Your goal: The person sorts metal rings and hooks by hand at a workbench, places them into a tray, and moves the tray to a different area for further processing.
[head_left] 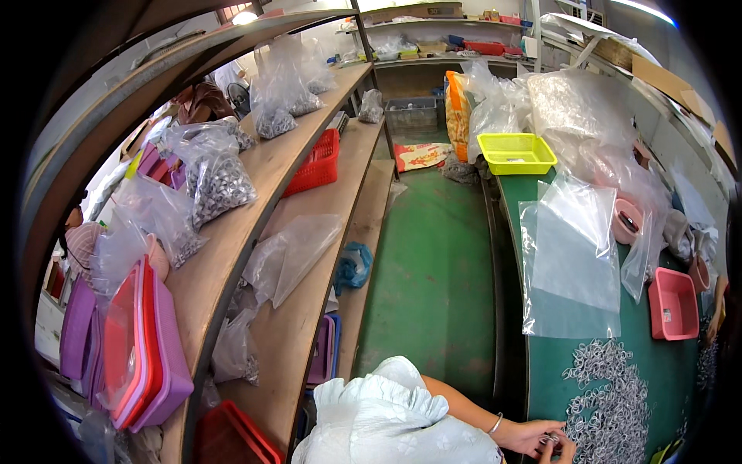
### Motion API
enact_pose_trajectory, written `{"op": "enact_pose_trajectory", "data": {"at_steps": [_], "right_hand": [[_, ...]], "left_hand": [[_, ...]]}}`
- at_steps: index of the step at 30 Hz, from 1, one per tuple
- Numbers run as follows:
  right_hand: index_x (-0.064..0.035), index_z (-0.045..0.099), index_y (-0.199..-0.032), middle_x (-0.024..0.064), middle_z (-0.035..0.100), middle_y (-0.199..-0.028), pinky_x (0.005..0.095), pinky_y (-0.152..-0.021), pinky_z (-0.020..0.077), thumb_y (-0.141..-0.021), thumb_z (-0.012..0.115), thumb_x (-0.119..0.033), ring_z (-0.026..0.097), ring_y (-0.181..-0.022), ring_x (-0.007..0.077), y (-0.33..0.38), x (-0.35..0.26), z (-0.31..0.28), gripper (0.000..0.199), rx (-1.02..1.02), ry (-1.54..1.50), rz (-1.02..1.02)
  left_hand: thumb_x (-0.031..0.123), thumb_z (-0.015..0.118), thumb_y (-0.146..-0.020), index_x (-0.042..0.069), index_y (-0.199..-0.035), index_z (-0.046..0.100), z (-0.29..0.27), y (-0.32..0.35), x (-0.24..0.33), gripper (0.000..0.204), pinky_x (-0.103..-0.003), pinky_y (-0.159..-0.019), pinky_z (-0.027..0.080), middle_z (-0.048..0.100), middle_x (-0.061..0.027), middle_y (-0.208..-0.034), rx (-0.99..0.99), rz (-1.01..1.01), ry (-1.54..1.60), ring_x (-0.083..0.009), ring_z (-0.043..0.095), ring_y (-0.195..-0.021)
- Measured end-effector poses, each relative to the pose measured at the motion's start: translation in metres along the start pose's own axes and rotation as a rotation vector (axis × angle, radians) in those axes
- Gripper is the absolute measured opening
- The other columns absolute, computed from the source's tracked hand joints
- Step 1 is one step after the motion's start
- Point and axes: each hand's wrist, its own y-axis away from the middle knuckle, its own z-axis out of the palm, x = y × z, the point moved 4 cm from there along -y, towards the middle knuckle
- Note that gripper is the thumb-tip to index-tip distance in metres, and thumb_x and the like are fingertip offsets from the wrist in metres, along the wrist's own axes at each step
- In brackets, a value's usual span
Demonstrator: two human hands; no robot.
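Observation:
At the lower edge, my left hand (532, 437), with a silver bangle on the wrist, is closed in a pinch on a small silvery metal piece (549, 438). My right hand (566, 451) meets it there, its fingers bent against the same spot; the picture's edge cuts off most of it. What exactly the right fingers grip is too small to make out. Both hands are at the left side of a spread pile of small grey metal loops (607, 410) on the green tabletop (550, 371). Beyond the pile lie flat clear plastic bags (572, 263).
A pink tray (673, 304) and a yellow basket (516, 154) stand on the table. Another person's arm (719, 313) shows at the far right. Left, wooden shelves (232, 232) hold bags of metal parts (220, 185) and stacked plastic trays (158, 356). Green floor (429, 271) runs between.

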Motion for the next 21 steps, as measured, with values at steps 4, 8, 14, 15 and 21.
{"op": "enact_pose_trajectory", "data": {"at_steps": [4, 8, 14, 15, 21], "right_hand": [[0.002, 0.059, -0.094, 0.0156, 0.06, -0.09, 0.0321, -0.071, 0.0469, -0.078, 0.065, -0.015, 0.057, -0.079, 0.0228, -0.004, -0.018, -0.005, 0.024, 0.017, 0.141, -0.159], [0.0055, 0.053, -0.109, 0.0205, 0.054, -0.108, 0.039, -0.085, 0.0424, -0.079, 0.065, -0.023, 0.052, -0.099, 0.0301, -0.007, 0.004, -0.03, 0.042, 0.336, 0.211, -0.062], [-0.0027, 0.056, -0.108, 0.0195, 0.044, -0.125, 0.0554, -0.097, 0.0244, -0.074, 0.06, -0.052, 0.04, -0.115, 0.0376, 0.0, 0.03, -0.01, 0.06, 0.279, 0.895, -0.071], [-0.0022, 0.056, -0.107, 0.0196, 0.045, -0.124, 0.054, -0.097, 0.0259, -0.075, 0.06, -0.052, 0.04, -0.114, 0.0373, 0.003, 0.032, -0.01, 0.06, 0.294, 0.835, -0.036], [0.0006, 0.052, -0.112, 0.0192, 0.049, -0.119, 0.0461, -0.093, 0.0338, -0.077, 0.062, -0.044, 0.042, -0.113, 0.0356, 0.022, 0.066, -0.022, 0.057, 0.442, 0.638, 0.036]], "left_hand": [[0.028, 0.048, -0.089, 0.01, -0.093, 0.054, -0.018, 0.002, -0.007, 0.02, -0.024, -0.068, 0.044, 0.052, 0.0033, -0.083, 0.191, 0.058, 0.089, -0.0072, 0.05, -0.078], [0.0, 0.051, -0.081, 0.005, -0.1, 0.053, -0.002, 0.016, 0.004, 0.02, -0.022, -0.064, 0.045, 0.051, 0.0001, -0.083, 0.227, 0.068, -0.066, -0.0088, 0.049, -0.074], [-0.013, 0.042, -0.067, 0.0, -0.118, 0.044, -0.003, 0.015, -0.003, 0.053, -0.023, -0.073, 0.046, 0.046, -0.005, -0.097, 0.112, 0.064, -0.105, -0.0128, 0.05, -0.084], [-0.012, 0.042, -0.066, 0.0, -0.119, 0.043, -0.004, 0.017, -0.003, 0.054, -0.024, -0.075, 0.045, 0.046, -0.0048, -0.099, 0.14, 0.063, -0.082, -0.0128, 0.049, -0.087], [-0.008, 0.046, -0.064, 0.003, -0.114, 0.045, -0.002, 0.018, 0.0, 0.051, -0.028, -0.084, 0.041, 0.046, -0.0022, -0.101, 0.159, 0.036, -0.019, -0.0143, 0.048, -0.093]]}}
